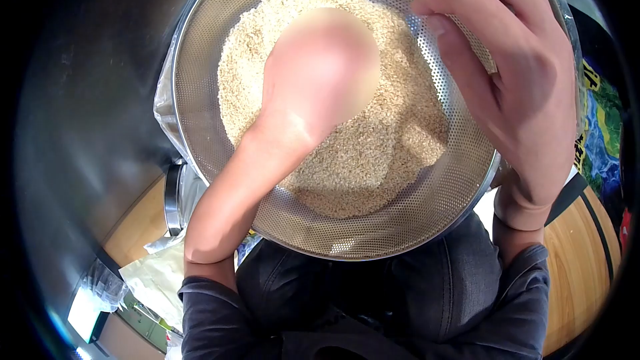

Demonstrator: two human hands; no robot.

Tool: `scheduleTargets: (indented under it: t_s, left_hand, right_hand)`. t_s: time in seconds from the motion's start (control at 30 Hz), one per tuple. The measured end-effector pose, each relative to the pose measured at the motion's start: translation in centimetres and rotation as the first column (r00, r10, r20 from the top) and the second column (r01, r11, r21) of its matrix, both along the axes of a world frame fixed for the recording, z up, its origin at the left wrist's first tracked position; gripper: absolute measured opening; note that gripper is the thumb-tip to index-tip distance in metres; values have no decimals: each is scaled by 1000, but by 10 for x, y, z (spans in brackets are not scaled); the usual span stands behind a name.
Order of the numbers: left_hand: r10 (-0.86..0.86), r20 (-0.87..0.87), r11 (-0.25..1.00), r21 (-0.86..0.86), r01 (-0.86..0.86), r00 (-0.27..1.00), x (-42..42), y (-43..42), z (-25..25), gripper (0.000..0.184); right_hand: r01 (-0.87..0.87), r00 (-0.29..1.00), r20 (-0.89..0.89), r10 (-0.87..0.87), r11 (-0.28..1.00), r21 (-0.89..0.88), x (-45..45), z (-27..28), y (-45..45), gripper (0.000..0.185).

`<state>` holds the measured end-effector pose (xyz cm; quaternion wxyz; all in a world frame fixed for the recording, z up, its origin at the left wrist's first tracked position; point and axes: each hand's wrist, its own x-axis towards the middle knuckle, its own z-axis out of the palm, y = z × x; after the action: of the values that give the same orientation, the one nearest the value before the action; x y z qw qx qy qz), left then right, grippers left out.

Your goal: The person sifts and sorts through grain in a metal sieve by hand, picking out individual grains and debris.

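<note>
A large round metal sieve (347, 237) with fine holes holds a heap of pale grains (347, 167). Over the left and upper part of the heap is my left hand (320, 67); it is blurred, so its fingers cannot be made out. My right hand (513, 47) is at the upper right, above the sieve's edge, with thumb and index finger pressed together. Whatever lies between those fingertips, if anything, is too small to tell.
Clear plastic (165, 110) shows around the sieve's left edge. A colourful printed bag (601, 133) lies at the right. Wooden surfaces (573, 260) appear at lower right and left. A crumpled pale bag (153, 277) and clear plastic wrap (103, 287) are at lower left.
</note>
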<state>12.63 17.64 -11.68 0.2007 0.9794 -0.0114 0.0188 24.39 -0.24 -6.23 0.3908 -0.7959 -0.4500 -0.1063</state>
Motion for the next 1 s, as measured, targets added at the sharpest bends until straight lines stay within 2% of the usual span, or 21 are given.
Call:
scheduleTargets:
  t_s: [0.13, 0.23, 0.3, 0.47, 0.53, 0.57, 0.6, 0.63, 0.7, 0.73, 0.8, 0.83, 0.87, 0.93, 1.0]
  left_hand:
    - [21, 17, 1000, 0, -21, 1000, 2, -2, 1, 8]
    - [-41, 2, 994, 97, 40, 999, 7, -6, 11, 8]
    - [5, -27, 1000, 2, -5, 1000, 6, -6, 10, 9]
    - [-22, -22, 999, -34, 21, 1000, 6, -4, 1, 10]
    - [-60, 7, 998, -19, 60, 998, 7, -2, 0, 11]
    - [-13, -7, 988, -154, 11, 1000, 7, -1, 3, 10]
    - [31, -27, 959, -283, -37, 999, 7, 1, 6, 9]
    - [23, -18, 961, -274, -27, 1000, 8, 3, 11, 9]
    - [182, -211, 746, -607, -275, 960, 13, 6, 26, 16]
    - [180, -197, 754, -601, -264, 964, 17, 5, 33, 16]
    - [264, -211, 320, -902, -292, 941, 29, -6, 47, 10]
    - [292, -271, 176, -928, -330, 917, 37, -10, 54, 13]
    - [292, -258, 182, -930, -319, 921, 43, -11, 60, 13]
    - [233, -391, 75, -906, -418, 890, 54, -13, 68, 16]
    - [239, -388, 69, -908, -414, 890, 64, -18, 69, 19]
  right_hand:
    - [-1, 1000, -11, 1, 1000, 17, 0, 1, 1, 13]
    - [-31, 999, -15, 32, 999, 39, 3, -4, -1, 14]
    - [-53, 998, -12, 54, 998, 42, 6, -7, -2, 14]
    - [-52, 998, -35, 54, 997, 48, 5, -5, -2, 15]
    - [-20, 988, 148, 37, 993, -116, 7, 1, -4, 15]
    - [1, 977, 211, 35, 986, -166, 7, 4, -5, 15]
    - [-29, 990, 133, 54, 983, -180, 8, 7, -7, 14]
    - [-41, 993, 100, 59, 983, -180, 8, 12, -9, 14]
    - [-51, 999, -27, 46, 969, -242, 4, 21, -13, 14]
    - [-59, 992, -121, 23, 952, -301, 3, 24, -14, 15]
    - [15, 992, -121, -37, 985, -173, 0, 13, -14, 15]
    - [18, 984, -172, -56, 976, -216, -1, 15, -16, 17]
    - [23, 981, -181, -67, 972, -236, -1, 15, -16, 19]
    - [34, 976, -199, -91, 961, -275, -1, 16, -16, 23]
    - [-8, 974, -218, -59, 955, -295, -1, 15, -19, 24]
